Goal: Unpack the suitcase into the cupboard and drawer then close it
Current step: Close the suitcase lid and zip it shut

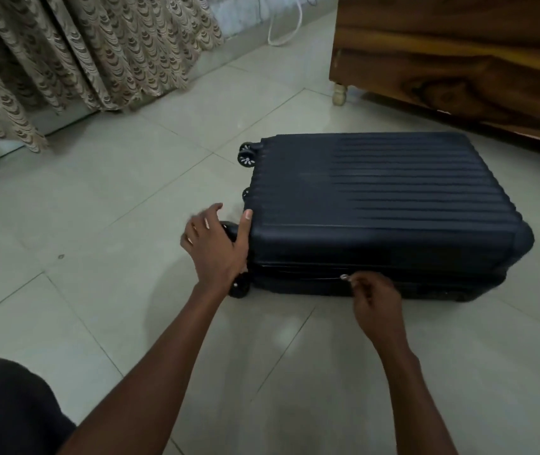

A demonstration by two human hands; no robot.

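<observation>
A dark navy hard-shell suitcase (377, 198) lies flat on the tiled floor, lid down, its ribbed shell facing up and its wheels to the left. My left hand (214, 247) rests against the suitcase's near left corner, thumb on top of the shell, fingers spread beside a wheel. My right hand (373, 300) is at the near side wall, fingers pinched on the small metal zipper pull (344, 276) along the zip line.
A wooden cabinet (459, 60) on short legs stands at the back right, close behind the suitcase. Patterned curtains (65, 60) hang at the back left. A white cable (281, 31) lies by the wall. My dark-clothed knee (6, 405) is at the bottom left.
</observation>
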